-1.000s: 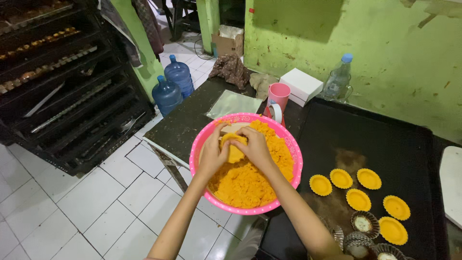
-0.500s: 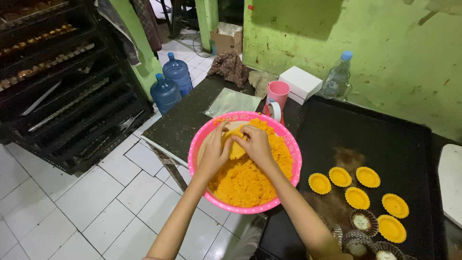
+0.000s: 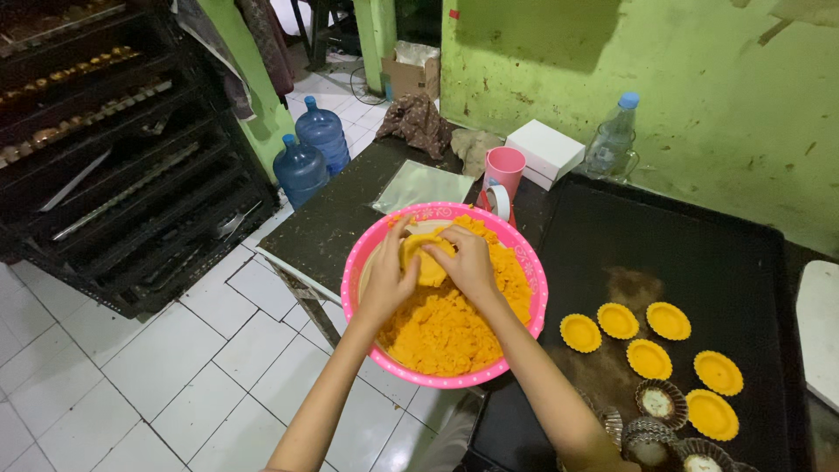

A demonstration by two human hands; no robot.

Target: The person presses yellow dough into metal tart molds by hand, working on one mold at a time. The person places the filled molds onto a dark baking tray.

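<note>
Your left hand (image 3: 387, 281) and right hand (image 3: 466, 262) both clasp one lump of orange dough (image 3: 421, 256) between them, just above the pink bowl (image 3: 524, 262) so crumbs fall back in, filled moulds (image 3: 651, 336) lying off right.

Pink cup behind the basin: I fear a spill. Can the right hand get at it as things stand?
Probably yes: the pink cup stands just beyond the basin rim, nothing between, though the right hand holds dough.
</note>
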